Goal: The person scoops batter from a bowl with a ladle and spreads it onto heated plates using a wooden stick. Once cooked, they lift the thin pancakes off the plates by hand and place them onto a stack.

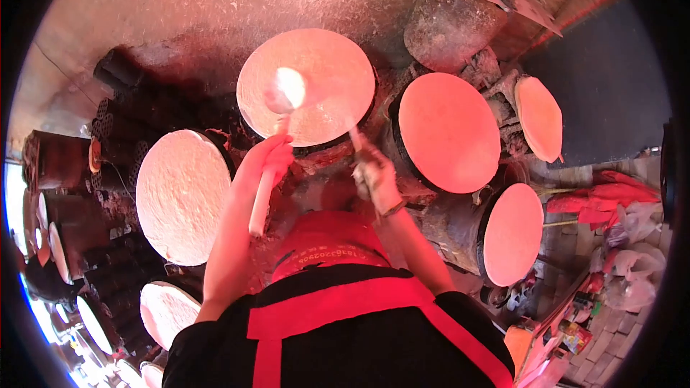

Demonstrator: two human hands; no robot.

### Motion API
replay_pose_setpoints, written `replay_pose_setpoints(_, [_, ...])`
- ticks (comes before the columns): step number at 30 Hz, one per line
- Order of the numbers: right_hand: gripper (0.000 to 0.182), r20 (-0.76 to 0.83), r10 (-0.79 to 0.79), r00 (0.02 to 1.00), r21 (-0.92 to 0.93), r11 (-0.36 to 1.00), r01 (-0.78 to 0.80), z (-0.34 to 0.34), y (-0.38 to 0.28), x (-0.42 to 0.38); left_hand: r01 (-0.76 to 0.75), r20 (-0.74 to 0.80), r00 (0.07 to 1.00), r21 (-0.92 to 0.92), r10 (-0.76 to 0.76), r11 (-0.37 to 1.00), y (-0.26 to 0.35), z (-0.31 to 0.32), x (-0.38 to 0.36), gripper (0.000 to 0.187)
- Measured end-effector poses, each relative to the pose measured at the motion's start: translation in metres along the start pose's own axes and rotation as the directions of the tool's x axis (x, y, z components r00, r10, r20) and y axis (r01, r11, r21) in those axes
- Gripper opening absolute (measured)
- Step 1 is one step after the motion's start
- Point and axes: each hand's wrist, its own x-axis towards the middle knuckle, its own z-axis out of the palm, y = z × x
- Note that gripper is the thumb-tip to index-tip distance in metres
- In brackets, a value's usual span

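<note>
Your left hand (273,155) wraps the ladle (283,126), its head over the far disc (327,75); your right hand (375,178) grips a blurred stick (354,135). The left disc (183,197) crowds your left forearm; the right disc (449,133) sits beyond your right hand.

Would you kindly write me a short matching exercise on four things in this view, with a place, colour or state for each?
1. Left hand
2. Right hand
3. Apron
4. Plastic bags

A. Red
B. Near the picture's right edge
C. Grips the round-headed tool
D. Has a band at its wrist

Pairs: 1-C, 2-D, 3-A, 4-B
</note>
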Motion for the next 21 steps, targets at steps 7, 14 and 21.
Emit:
replay_pose_setpoints(7, [0.041, 0.191, -0.257, 0.947, -0.206, 0.933, 0.295, -0.012, 0.080, -0.021, 0.069, -0.283, 0.959, 0.162, -0.020, 0.984, -0.003, -0.013, -0.041, 0.010])
replay_pose_setpoints(14, [0.040, 0.097, -0.459, 0.883, -0.486, 0.752, 0.444, -0.022, 0.032, -0.027, -0.109, -0.382, 0.882, 0.401, 0.275, 0.909, -0.044, -0.041, -0.070, 0.008])
replay_pose_setpoints(21, [0.037, 0.380, -0.441, 0.813, -0.602, 0.549, 0.579, -0.039, 0.029, -0.029, -0.274, -0.429, 0.861, 0.062, 0.274, 0.960, -0.089, -0.066, -0.062, 0.006])
